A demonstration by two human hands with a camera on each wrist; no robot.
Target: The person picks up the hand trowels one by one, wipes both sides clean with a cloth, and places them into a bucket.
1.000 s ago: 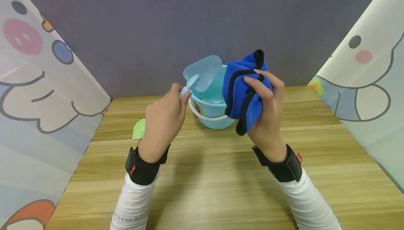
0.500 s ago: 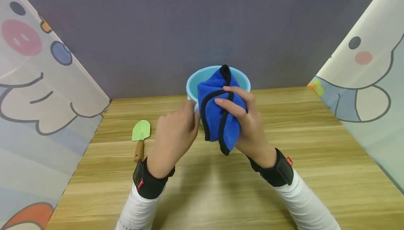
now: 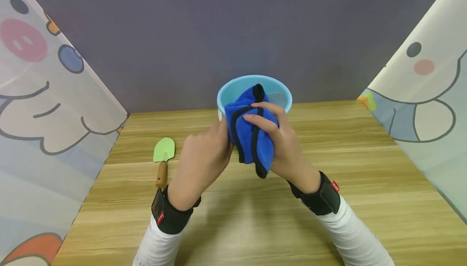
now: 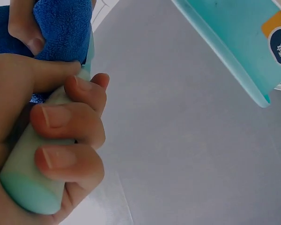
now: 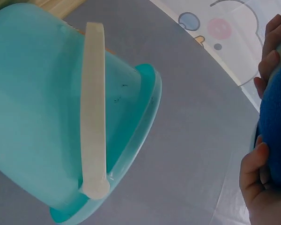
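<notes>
Over the bucket (image 3: pixel 281 95) we wipe: left hand (image 3: pixel 202 162) grips the scoop handle (image 4: pixel 30 176), right hand (image 3: pixel 282 146) clutches the blue cloth (image 3: pixel 249 136); next, we judge, steady rubbing.

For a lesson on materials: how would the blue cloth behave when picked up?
The cloth is probably floppy: it bunches and folds in the right hand, one corner drooping below. Its fuzzy pile in the left wrist view suggests good grip, not slippery. It looks light, likely held by fingers alone.
</notes>
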